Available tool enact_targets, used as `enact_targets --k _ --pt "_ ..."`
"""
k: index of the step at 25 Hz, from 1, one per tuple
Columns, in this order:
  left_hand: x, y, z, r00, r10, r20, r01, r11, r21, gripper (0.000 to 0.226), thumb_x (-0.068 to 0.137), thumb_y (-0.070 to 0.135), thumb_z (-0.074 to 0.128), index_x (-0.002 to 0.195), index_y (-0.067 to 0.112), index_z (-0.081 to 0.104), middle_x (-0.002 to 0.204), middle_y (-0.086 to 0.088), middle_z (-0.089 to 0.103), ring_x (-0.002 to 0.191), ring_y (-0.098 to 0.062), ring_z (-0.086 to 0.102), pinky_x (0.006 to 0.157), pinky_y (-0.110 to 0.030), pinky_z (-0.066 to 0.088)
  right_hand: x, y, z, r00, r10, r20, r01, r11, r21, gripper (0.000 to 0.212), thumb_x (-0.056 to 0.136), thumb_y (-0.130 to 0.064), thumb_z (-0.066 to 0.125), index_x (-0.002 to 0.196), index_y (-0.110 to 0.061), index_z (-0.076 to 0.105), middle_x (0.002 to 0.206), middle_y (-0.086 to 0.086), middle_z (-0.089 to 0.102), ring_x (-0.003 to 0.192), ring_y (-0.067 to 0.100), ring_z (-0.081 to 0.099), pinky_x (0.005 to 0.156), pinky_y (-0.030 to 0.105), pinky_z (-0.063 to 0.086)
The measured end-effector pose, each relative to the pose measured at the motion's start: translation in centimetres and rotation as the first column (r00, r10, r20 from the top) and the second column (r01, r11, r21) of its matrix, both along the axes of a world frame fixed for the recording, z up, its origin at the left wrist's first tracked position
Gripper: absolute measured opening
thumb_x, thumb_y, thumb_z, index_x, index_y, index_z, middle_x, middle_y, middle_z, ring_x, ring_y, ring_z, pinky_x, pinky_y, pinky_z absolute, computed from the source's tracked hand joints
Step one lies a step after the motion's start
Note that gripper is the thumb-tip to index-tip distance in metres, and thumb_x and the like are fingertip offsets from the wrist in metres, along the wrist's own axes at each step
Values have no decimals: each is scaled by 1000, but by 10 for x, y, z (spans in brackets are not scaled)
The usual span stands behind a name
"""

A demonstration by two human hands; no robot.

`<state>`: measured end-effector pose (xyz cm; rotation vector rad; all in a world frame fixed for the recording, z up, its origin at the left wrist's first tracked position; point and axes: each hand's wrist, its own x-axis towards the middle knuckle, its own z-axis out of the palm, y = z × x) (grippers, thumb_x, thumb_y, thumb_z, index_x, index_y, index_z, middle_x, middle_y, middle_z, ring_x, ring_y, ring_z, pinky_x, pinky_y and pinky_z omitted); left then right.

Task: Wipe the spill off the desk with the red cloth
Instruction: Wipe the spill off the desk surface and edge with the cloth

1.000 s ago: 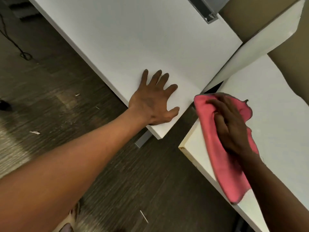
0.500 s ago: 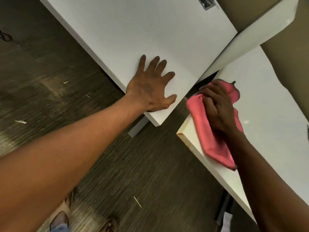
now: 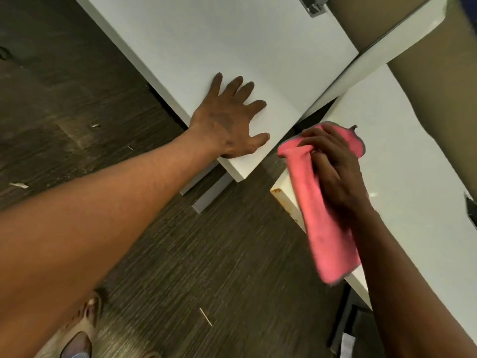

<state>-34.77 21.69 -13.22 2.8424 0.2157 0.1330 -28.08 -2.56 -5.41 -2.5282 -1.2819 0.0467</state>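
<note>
My right hand (image 3: 335,171) grips the red cloth (image 3: 322,220), bunched under the fingers at the near left corner of the right white desk (image 3: 402,161). The cloth's lower end hangs past the desk's front edge. That corner's edge shows a brownish stain (image 3: 282,200). A small wet glint (image 3: 373,194) lies on the desk just right of my wrist. My left hand (image 3: 229,122) lies flat with fingers spread on the corner of the left white desk (image 3: 211,40), holding nothing.
A white divider panel (image 3: 371,60) runs between the two desks. Dark wood-look floor (image 3: 180,254) with small scraps of debris fills the gap below. A grey desk leg (image 3: 211,195) stands under the left desk. A metal bracket (image 3: 313,6) sits at the top.
My right hand has bunched the cloth tighter and drawn it toward the desk's corner and front edge. My left hand has stayed flat on the left desk.
</note>
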Motion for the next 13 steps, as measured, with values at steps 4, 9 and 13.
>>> enact_targets --k 4,9,13 --pt "-1 -1 0 1000 7 6 -7 1000 -4 81 89 79 23 158 37 20 170 -3 8 157 -23 -1 124 -56 -3 -40 4 -5 997 81 -12 -82 996 -41 31 102 -29 46 111 -19 73 127 -6 69 147 16 40 121 46 31" --pt "-2 1 3 999 -6 -44 7 1000 31 83 88 81 16 159 40 11 171 -1 1 157 -22 -6 125 -54 -5 -29 -16 4 987 153 -38 -154 988 -8 30 106 -21 46 123 -14 70 138 0 64 147 13 40 124 46 28" --pt "-2 -1 2 999 13 -30 -13 1000 20 82 87 81 17 158 41 13 171 0 2 157 -22 -5 125 -54 -5 -1 15 -6 999 10 46 -6 997 -80 36 101 -30 44 106 -13 76 115 4 73 135 29 53 113 55 37"
